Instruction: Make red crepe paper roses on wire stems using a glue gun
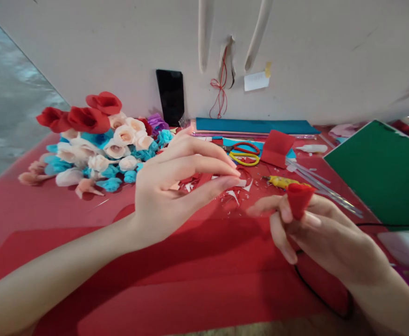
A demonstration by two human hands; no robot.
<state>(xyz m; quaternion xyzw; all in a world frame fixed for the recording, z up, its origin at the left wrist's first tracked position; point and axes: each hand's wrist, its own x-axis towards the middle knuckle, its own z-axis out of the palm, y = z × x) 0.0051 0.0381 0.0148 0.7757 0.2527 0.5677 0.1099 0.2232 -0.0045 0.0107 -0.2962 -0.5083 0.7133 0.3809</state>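
My right hand [330,238] pinches a small red paper cone [299,200], rolled like the heart of a flower, between thumb and finger. Its open end faces up. My left hand [179,186] hovers left of it with its fingers stretched out and slightly bent, thumb tip close to the fingertips; I see nothing held there. Beneath both hands lies a large sheet of red paper [190,298]. A yellow glue gun [283,182] rests just behind my right hand. Scissors [244,154] with red and yellow handles lie farther back, beside a folded red paper piece [277,148].
Paper flowers [123,137] in red, cream and blue are heaped at the left. A black phone [171,95] leans on the white wall. Clear glue sticks [326,189], white scraps [234,196] and a green board [382,177] occupy the right and middle. A black cord [316,291] crosses the front.
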